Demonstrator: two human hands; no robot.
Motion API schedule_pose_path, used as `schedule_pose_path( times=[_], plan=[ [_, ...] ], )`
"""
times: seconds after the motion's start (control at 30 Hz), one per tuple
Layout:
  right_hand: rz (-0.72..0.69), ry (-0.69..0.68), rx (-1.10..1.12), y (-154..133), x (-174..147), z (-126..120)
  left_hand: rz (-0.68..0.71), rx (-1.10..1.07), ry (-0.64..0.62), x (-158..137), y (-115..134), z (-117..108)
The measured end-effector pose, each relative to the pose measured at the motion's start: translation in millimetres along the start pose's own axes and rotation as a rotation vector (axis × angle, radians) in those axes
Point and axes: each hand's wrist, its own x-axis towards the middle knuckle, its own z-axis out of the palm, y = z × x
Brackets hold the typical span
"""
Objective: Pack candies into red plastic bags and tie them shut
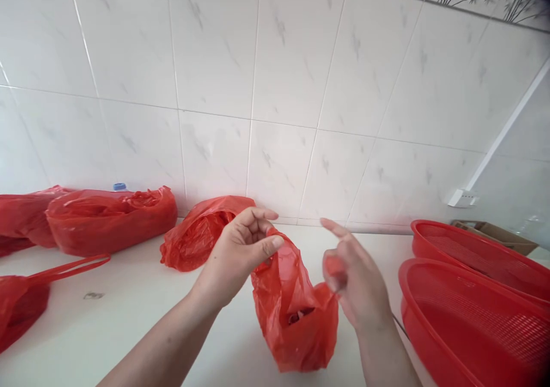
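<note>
Red bag [307,344] with dark contents [301,316] inside

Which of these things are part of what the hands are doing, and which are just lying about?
In use:
- left hand, pinching the bag
- right hand, blurred, beside it

Apparently lying about:
- other bags
- baskets
- box
- blue cap

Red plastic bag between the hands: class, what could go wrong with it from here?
The left hand pinches the translucent red plastic bag near its top, so the film might stretch or tear there. The bag gapes open above its partly hidden contents, which could spill if it tips.
</note>
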Motion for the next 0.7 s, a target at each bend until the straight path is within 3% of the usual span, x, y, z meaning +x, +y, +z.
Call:
schedule_pose_path(
  times=[0.1,0.17,0.23,0.37,0.53,0.63,0.7],
  plan=[
    [0.074,-0.278,-0.215,-1.1,-14.5,17.5,-0.029,-0.018,-0.121,-2.7,-5.0,15.1],
    [0.086,-0.389,-0.306,2.4,-15.5,21.9,-0.038,-0.016,-0.197,-7.2,-7.5,22.0],
    [0.077,-0.372,-0.369,6.9,-11.2,21.2,0.005,0.103,-0.18,-12.2,-9.2,24.1],
    [0.103,-0.264,-0.391,12.8,-0.8,13.5,0.289,0.529,0.0,-18.3,-12.9,18.1],
    [0.101,-0.217,-0.211,14.6,2.3,8.3,0.47,0.816,-0.264,-17.6,-27.8,14.7],
    [0.109,-0.285,-0.241,13.1,3.9,3.1,0.487,0.899,-0.226,-15.0,-39.4,15.0],
    [0.117,-0.348,-0.266,11.7,5.9,-3.6,0.415,0.864,-0.178,-13.4,-43.3,14.3]
  ],
)
